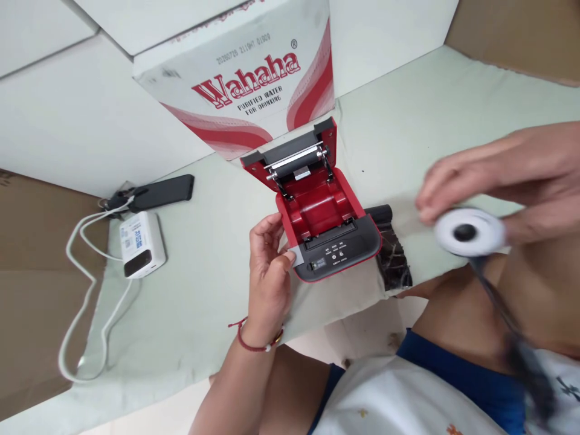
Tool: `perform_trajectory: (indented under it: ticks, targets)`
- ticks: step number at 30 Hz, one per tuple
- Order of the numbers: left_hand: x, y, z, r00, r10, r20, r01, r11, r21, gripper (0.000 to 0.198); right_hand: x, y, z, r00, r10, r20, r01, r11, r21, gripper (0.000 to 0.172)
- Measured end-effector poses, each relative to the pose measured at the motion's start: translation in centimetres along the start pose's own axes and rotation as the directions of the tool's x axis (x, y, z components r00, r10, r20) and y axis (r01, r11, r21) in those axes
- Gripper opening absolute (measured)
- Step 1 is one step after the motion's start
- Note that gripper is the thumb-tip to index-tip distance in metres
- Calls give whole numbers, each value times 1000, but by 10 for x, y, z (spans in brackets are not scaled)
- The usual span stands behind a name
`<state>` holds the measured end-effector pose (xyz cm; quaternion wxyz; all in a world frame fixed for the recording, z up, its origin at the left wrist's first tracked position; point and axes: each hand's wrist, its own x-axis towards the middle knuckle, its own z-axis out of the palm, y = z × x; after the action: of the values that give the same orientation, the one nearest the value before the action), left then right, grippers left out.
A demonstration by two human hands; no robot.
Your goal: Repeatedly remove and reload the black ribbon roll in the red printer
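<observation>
A red and black device (338,251) stands on the table with its lid (294,160) raised, showing a red hollow compartment and a roller under the lid. My left hand (272,266) grips the device's near left corner, its thumb on a small grey piece. To the right, my right hand (480,181) holds a white roll (470,232) with a dark core, in the air and blurred. A dark strip (502,308) hangs below the roll. Beside the device on the right lies a shiny black film roll (393,257).
A Wahaha carton (244,72) stands behind the device. At the left are a white power bank (142,244), a white cable (67,314) and a black phone-like object (163,192). Brown cardboard (45,284) borders the pale green table cover (181,326).
</observation>
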<state>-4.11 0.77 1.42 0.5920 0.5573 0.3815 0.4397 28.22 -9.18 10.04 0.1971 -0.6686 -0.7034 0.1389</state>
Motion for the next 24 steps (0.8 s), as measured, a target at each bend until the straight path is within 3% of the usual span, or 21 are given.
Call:
perform_trajectory:
  ticks: [5, 10, 12, 16, 20, 24]
  targets:
    - [-5, -4, 6, 990, 132, -40, -130, 990, 49, 42, 48, -39, 24, 988, -153, 12, 151, 985, 86, 36]
    - [-15, -4, 9, 939, 344, 0, -341, 930, 140, 51, 78, -61, 47, 971, -239, 19, 234, 963, 130, 42]
    - [-18, -3, 9, 893, 447, 50, -445, 864, 236, 56, 81, -65, 52, 972, -232, 31, 228, 969, 100, 44]
    - [-21, -3, 5, 761, 608, 225, -638, 643, 424, 74, 85, -69, 58, 966, -243, 88, 239, 970, 49, 36]
    - [-24, -4, 3, 657, 650, 383, -738, 450, 502, 72, 90, -70, 62, 963, -260, 65, 254, 963, 92, 34]
    - [-25, -5, 1, 607, 662, 440, -775, 373, 510, 66, 94, -69, 66, 972, -233, 9, 230, 964, 132, 38]
